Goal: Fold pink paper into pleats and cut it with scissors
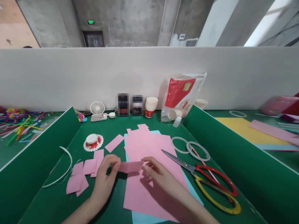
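Left hand (107,169) pinches one matte, rectangular paper strip (132,166); right hand (157,172) meets its three o'clock end, grip unclear.

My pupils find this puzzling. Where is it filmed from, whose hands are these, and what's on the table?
No machine here: these are a person's bare hands, seen from a camera on that person's head. The left hand pinches a small pink paper strip; the right hand touches its other end. On the green table, a large pink sheet lies over blue paper, with small pink pieces to its left and scissors at its right edge. Farther back stands a small white fan.
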